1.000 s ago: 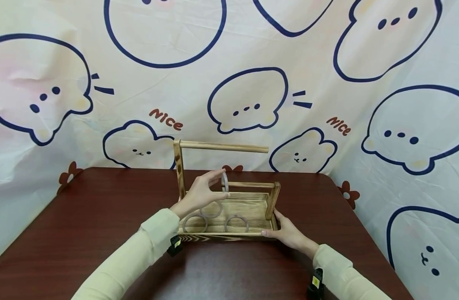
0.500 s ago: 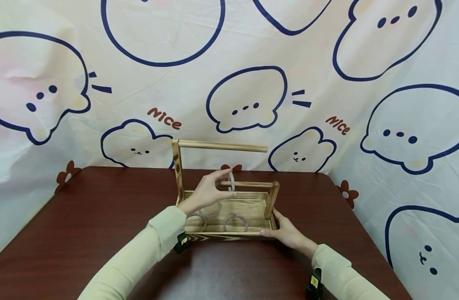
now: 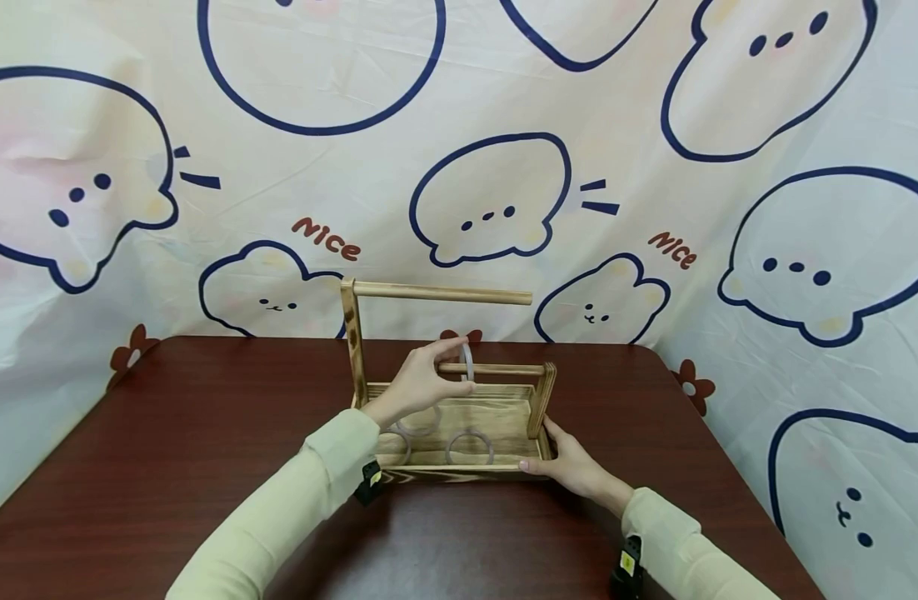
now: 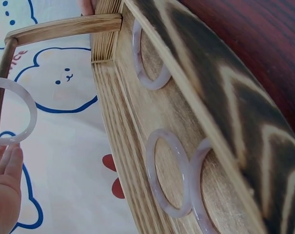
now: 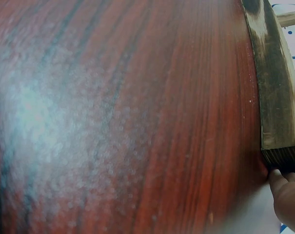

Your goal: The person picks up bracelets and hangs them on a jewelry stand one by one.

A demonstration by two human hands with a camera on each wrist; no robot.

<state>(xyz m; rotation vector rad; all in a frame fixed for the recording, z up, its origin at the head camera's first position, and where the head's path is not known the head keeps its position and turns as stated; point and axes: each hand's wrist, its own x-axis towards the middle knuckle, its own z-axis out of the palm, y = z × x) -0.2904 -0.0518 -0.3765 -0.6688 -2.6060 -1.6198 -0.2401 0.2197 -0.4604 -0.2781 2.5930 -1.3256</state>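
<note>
My left hand [image 3: 417, 383] pinches a pale translucent bangle [image 3: 469, 362] between thumb and fingertips. The bangle stands upright around the lower wooden rod [image 3: 507, 369], whose free end pokes out through it on the left; the left wrist view also has this rod inside the ring. That rod belongs to a wooden stand with a shallow tray base [image 3: 459, 469]. My right hand [image 3: 575, 465] grips the tray's right end, thumb on the front edge. Three more bangles lie in the tray: one on the right [image 4: 153, 85], and an overlapping pair, a middle bangle [image 4: 151, 165] and a left bangle [image 4: 195, 190].
A longer upper rod [image 3: 444, 293] juts rightward from the tall left post [image 3: 355, 342], above my left hand. The short right post [image 3: 543, 400] carries the lower rod. All of it stands on a dark red-brown table [image 3: 227, 417] before a printed cloth backdrop [image 3: 384, 183].
My left hand has moved right with its bangle, from the lower rod's free end to farther along it. The right hand keeps its grip on the tray.
</note>
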